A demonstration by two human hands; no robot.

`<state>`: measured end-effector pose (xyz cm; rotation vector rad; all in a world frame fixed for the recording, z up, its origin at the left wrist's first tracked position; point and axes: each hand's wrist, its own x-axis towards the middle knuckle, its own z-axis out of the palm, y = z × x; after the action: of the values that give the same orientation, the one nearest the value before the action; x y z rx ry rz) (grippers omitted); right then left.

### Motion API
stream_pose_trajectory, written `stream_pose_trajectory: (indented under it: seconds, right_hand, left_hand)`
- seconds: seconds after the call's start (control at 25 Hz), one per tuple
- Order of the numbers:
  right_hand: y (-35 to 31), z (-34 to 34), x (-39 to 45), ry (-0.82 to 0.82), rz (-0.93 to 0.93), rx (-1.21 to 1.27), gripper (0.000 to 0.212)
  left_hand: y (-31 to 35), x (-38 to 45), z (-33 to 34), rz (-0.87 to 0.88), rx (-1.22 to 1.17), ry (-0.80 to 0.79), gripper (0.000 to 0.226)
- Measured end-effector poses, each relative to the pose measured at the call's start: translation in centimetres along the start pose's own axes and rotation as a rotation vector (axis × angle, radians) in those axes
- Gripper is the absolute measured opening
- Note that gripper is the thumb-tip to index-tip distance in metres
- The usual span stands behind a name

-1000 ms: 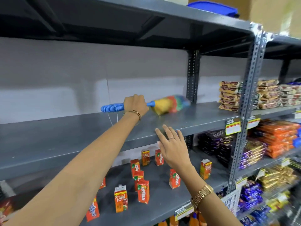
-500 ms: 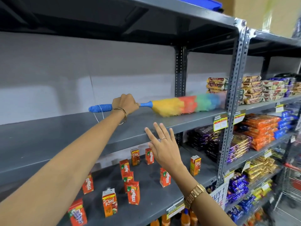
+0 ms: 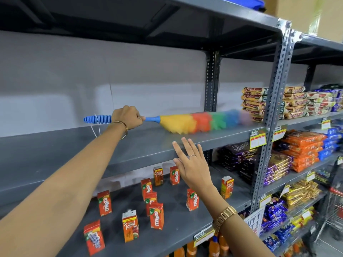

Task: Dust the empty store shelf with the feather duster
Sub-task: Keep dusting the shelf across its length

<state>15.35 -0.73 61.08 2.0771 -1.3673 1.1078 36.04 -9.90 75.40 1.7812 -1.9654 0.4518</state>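
Head view: only cam.
Duster location: feather duster lies low over the empty shelf, head toward the shelf's right end, close to the front edge; plume looks to brush the shelf top, contact not certain (blurred).
Left hand: left hand fisted round the blue handle, fingers curled tight, just behind the neck; ribbed grip end sticks out past the wrist w/ a white hang loop.
Right hand: right hand holds nothing, fingers straight and slightly spread, palm facing the shelf's front edge; fingertips at the lip, touch unclear.
Axis: long axis approx. parallel to the front edge, plume tip pointing right toward the upright post and biscuit packs.
Handling (judgement): light item; plume soft, yields on contact; plastic handle stiff. Ribbed section prob. the intended grip; present hold farther fwd gives more control, less reach.
Risk (judgement): plume tip near the packs; could nudge them.
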Motion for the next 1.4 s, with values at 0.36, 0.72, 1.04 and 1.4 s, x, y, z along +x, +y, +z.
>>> stream_pose_trajectory:
  seconds: [0.36, 0.72, 1.04, 1.4]
  right_hand:
    - [-0.5, 0.2, 0.5, 0.165, -0.055, -0.066, 0.047]
    - [1.4, -2.4, 0.5, 0.311, 0.15, -0.146, 0.048]
    - [7.6, -3.8, -6.2, 0.239, 0.537, -0.171, 0.049]
    - [14.2, -6.2, -15.7, 0.241, 0.824, -0.087, 0.046]
  left_hand:
    - [-7.5, -2.3, -2.7, -0.016, -0.129, -0.149, 0.029]
    - [-2.6, -2.5, -3.9, 0.188, -0.126, 0.035, 0.029]
    - [9.0, -3.5, -4.6, 0.533, 0.169, 0.292, 0.03]
    - [24.5, -10.6, 1.8, 1.115, 0.362, -0.06, 0.02]
